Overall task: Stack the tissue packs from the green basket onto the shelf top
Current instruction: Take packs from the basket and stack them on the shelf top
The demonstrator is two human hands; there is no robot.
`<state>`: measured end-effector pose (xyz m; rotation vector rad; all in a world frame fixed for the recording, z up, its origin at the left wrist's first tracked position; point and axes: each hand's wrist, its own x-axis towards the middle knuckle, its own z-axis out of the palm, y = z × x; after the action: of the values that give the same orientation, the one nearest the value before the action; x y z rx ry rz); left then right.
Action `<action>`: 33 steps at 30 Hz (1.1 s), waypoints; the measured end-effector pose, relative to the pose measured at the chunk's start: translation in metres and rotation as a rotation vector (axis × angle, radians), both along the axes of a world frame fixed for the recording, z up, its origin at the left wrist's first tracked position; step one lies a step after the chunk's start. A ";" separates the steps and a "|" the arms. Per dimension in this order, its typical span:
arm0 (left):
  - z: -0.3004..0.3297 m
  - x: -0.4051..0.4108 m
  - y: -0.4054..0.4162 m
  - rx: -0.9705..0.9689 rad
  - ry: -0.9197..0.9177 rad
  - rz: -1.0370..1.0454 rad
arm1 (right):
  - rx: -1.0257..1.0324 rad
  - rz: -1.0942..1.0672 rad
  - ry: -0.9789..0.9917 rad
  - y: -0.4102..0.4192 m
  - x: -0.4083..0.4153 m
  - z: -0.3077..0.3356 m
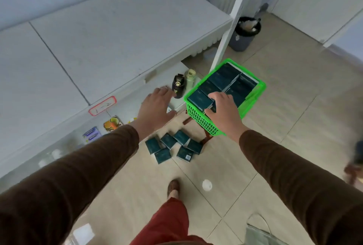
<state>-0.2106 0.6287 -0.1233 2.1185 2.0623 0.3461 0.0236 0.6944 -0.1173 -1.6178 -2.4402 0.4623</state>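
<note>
Tissue pack (200, 99) in right hand (224, 110)

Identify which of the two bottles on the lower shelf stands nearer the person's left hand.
The dark bottle with the gold emblem: it stands just beyond the left hand, while the pale green bottle is farther right, beside the green basket.

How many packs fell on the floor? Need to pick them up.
6 packs on the floor, clustered below the green basket. None seem hidden.
</note>
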 end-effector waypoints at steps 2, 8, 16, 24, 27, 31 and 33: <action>-0.020 0.021 0.027 -0.038 -0.025 0.025 | -0.043 -0.013 -0.008 0.030 0.019 -0.015; -0.078 0.070 0.110 -0.184 -0.111 0.092 | -0.208 -0.056 -0.028 0.113 0.064 -0.054; -0.147 0.092 0.194 -0.370 -0.069 0.196 | -0.449 -0.058 0.019 0.212 0.062 -0.125; -0.212 0.101 0.253 -0.440 0.180 0.016 | -0.418 -0.003 -0.120 0.267 0.032 -0.214; -0.231 0.102 0.265 -0.419 0.321 -0.178 | -0.342 -0.027 -0.191 0.267 0.027 -0.236; -0.245 0.102 0.270 -0.369 0.374 -0.275 | -0.338 -0.116 -0.135 0.256 0.025 -0.254; -0.248 0.103 0.270 -0.372 0.398 -0.296 | -0.402 -0.173 -0.097 0.255 0.025 -0.262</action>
<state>-0.1072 0.8985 -0.3714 2.3304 1.7591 -0.4966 0.0487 0.9497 -0.3793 -2.0276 -2.3531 0.9112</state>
